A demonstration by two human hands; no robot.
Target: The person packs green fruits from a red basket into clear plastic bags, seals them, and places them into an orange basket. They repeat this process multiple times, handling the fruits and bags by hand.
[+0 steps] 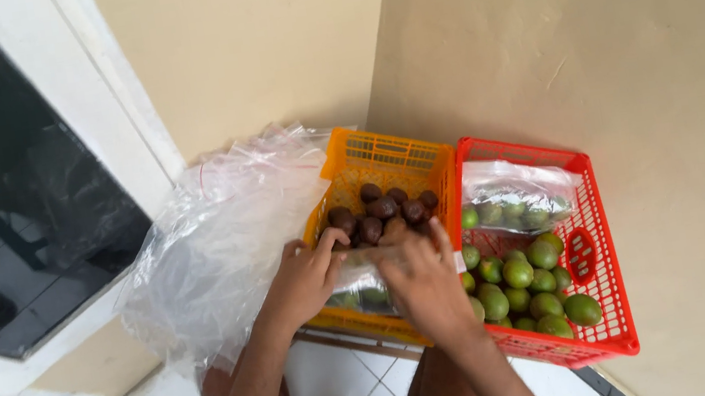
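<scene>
hands at frame centre: left hand and right hand both pinch a clear bag of green fruit, over the orange crate of dark fruit. red crate at right holds limes.

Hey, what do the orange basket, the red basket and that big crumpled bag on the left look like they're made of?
The orange basket and the red basket both look like moulded hard plastic: open lattice walls, even bright colour, slight sheen. The big bag looks like thin clear plastic film: see-through, wrinkled, with white glints. The left hand and right hand hold a smaller bag over the orange basket, seemingly the same film.
</scene>
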